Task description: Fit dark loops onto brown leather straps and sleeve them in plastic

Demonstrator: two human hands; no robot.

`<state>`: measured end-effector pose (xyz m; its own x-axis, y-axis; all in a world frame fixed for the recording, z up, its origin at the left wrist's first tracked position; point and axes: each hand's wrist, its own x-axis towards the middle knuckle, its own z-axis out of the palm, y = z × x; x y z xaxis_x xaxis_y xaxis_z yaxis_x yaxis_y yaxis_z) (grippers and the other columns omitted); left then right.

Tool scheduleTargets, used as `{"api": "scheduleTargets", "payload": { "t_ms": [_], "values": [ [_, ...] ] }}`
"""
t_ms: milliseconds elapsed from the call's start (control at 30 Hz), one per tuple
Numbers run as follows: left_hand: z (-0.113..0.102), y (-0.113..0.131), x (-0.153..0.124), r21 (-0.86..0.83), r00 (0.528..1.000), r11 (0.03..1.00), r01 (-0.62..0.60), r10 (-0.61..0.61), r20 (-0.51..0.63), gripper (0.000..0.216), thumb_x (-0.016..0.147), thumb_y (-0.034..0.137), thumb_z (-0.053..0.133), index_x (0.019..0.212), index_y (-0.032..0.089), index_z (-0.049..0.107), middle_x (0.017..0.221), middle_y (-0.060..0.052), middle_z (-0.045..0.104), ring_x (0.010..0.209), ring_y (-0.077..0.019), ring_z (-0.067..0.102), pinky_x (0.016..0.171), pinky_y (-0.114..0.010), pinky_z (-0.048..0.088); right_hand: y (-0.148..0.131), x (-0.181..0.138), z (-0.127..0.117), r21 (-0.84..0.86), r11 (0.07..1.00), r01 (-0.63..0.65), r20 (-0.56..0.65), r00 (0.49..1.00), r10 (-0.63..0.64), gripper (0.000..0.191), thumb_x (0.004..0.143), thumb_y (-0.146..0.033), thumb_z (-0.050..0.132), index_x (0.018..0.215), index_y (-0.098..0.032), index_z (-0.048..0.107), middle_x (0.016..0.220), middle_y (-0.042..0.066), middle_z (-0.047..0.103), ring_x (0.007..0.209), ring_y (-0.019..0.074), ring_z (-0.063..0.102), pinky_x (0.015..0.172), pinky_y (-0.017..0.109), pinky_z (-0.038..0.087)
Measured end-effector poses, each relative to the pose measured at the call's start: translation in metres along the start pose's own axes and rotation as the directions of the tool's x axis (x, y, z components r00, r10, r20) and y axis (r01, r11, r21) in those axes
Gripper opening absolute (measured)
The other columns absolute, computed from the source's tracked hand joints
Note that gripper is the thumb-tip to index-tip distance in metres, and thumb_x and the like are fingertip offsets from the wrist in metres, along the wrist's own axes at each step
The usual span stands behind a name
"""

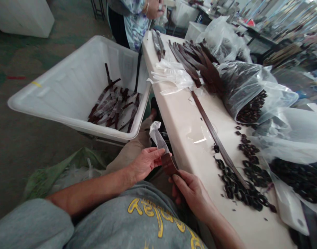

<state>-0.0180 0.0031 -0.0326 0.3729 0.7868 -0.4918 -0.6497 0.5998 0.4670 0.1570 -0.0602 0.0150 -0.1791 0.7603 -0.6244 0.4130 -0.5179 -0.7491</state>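
My right hand [190, 192] grips the lower end of a dark brown leather strap [169, 164] in front of my lap. My left hand [147, 162] pinches a clear plastic sleeve [157, 136] at the strap's upper end; the sleeve covers the strap's tip and sticks up crumpled. Both hands are just left of the white table's [185, 121] edge. A long brown strap [215, 138] lies lengthwise on the table to my right.
A large white tub [65, 79] with several sleeved straps stands on my left. On the table lie a pile of brown straps [197, 58], empty sleeves [171, 74], loose black rings [241, 188] and bags of rings [249, 103]. Another person [137, 17] stands at the far end.
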Motion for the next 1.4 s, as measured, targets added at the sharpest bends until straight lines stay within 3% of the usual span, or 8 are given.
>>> {"api": "scheduleTargets", "payload": {
  "t_ms": [267, 433, 600, 700, 900, 1033, 1233, 1400],
  "values": [
    [-0.011, 0.017, -0.004, 0.143, 0.994, 0.984, -0.110, 0.111, -0.006, 0.033, 0.066, 0.039, 0.084, 0.082, 0.012, 0.075, 0.078, -0.004, 0.072, 0.069, -0.0129, 0.064, 0.067, -0.025, 0.052, 0.009, -0.012, -0.009, 0.277, 0.958, -0.074, 0.088, 0.995, 0.051, 0.048, 0.089, -0.064, 0.049, 0.077, -0.018, 0.053, 0.059, -0.002, 0.060, 0.039, 0.0063, 0.047, 0.040, 0.018, 0.034],
    [-0.012, 0.009, -0.009, 0.168, 0.995, 0.982, -0.085, 0.094, -0.045, 0.030, 0.067, 0.035, 0.083, 0.088, 0.013, 0.076, 0.080, -0.005, 0.072, 0.064, -0.0102, 0.061, 0.060, -0.021, 0.049, 0.019, -0.012, 0.003, -0.265, 0.936, 0.233, -0.258, 0.918, -0.301, 0.043, 0.087, -0.049, 0.059, 0.120, -0.021, 0.055, 0.098, 0.006, 0.067, 0.072, 0.0167, 0.066, 0.062, 0.027, 0.054],
    [-0.015, 0.008, -0.016, 0.152, 0.994, 0.986, -0.062, 0.076, -0.082, 0.050, 0.069, 0.025, 0.082, 0.117, 0.021, 0.070, 0.085, 0.000, 0.071, 0.060, -0.0074, 0.060, 0.059, -0.019, 0.050, 0.028, -0.009, 0.008, -0.820, 0.528, 0.218, -0.252, 0.692, -0.677, 0.040, 0.095, -0.036, 0.050, 0.133, -0.023, 0.055, 0.099, 0.007, 0.068, 0.069, 0.0170, 0.067, 0.054, 0.025, 0.048],
    [-0.016, 0.008, -0.021, 0.167, 0.992, 0.981, -0.101, 0.113, -0.062, 0.056, 0.069, 0.027, 0.083, 0.123, 0.024, 0.066, 0.085, 0.001, 0.070, 0.067, -0.0093, 0.062, 0.062, -0.020, 0.052, 0.026, -0.006, 0.005, -0.849, 0.483, 0.215, -0.178, 0.743, -0.645, 0.035, 0.099, -0.030, 0.041, 0.126, -0.023, 0.061, 0.095, 0.006, 0.070, 0.070, 0.0163, 0.068, 0.056, 0.024, 0.045],
    [-0.026, 0.010, -0.021, 0.186, 0.998, 0.980, -0.063, 0.061, 0.021, 0.040, 0.068, 0.048, 0.082, 0.092, 0.016, 0.076, 0.078, -0.004, 0.071, 0.060, -0.0089, 0.060, 0.057, -0.019, 0.048, 0.016, -0.015, -0.008, -0.489, 0.863, 0.127, -0.027, 0.987, -0.161, 0.042, 0.099, -0.049, 0.037, 0.077, -0.021, 0.061, 0.066, 0.002, 0.066, 0.059, 0.0162, 0.060, 0.054, 0.026, 0.040],
    [-0.029, 0.005, -0.017, 0.241, 0.995, 0.967, -0.077, 0.090, -0.045, 0.033, 0.061, 0.045, 0.086, 0.070, 0.015, 0.073, 0.065, -0.001, 0.066, 0.060, -0.0103, 0.058, 0.060, -0.021, 0.047, 0.019, -0.022, -0.010, -0.063, 0.997, -0.045, 0.149, 0.987, 0.054, 0.052, 0.093, -0.066, 0.039, 0.083, -0.018, 0.057, 0.058, -0.001, 0.062, 0.051, 0.0130, 0.054, 0.050, 0.023, 0.040],
    [-0.017, -0.032, -0.021, 0.415, 0.989, 0.903, 0.112, -0.143, 0.044, 0.025, 0.066, 0.035, 0.084, 0.071, 0.012, 0.076, 0.065, -0.003, 0.068, 0.060, -0.0106, 0.055, 0.060, -0.022, 0.043, 0.022, -0.012, 0.000, 0.053, 0.999, -0.004, 0.088, 0.996, -0.001, 0.051, 0.092, -0.067, 0.042, 0.084, -0.018, 0.055, 0.053, -0.003, 0.059, 0.046, 0.0107, 0.052, 0.047, 0.021, 0.039],
    [-0.020, -0.026, 0.000, 0.120, 0.991, 0.984, 0.132, -0.127, -0.047, 0.034, 0.059, 0.038, 0.089, 0.078, 0.015, 0.074, 0.075, -0.002, 0.071, 0.066, -0.0111, 0.062, 0.061, -0.021, 0.048, 0.028, -0.008, 0.004, 0.113, 0.993, 0.033, 0.076, 0.996, -0.042, 0.049, 0.093, -0.065, 0.043, 0.084, -0.018, 0.055, 0.053, -0.003, 0.059, 0.045, 0.0105, 0.052, 0.047, 0.021, 0.039]
  ]
}}
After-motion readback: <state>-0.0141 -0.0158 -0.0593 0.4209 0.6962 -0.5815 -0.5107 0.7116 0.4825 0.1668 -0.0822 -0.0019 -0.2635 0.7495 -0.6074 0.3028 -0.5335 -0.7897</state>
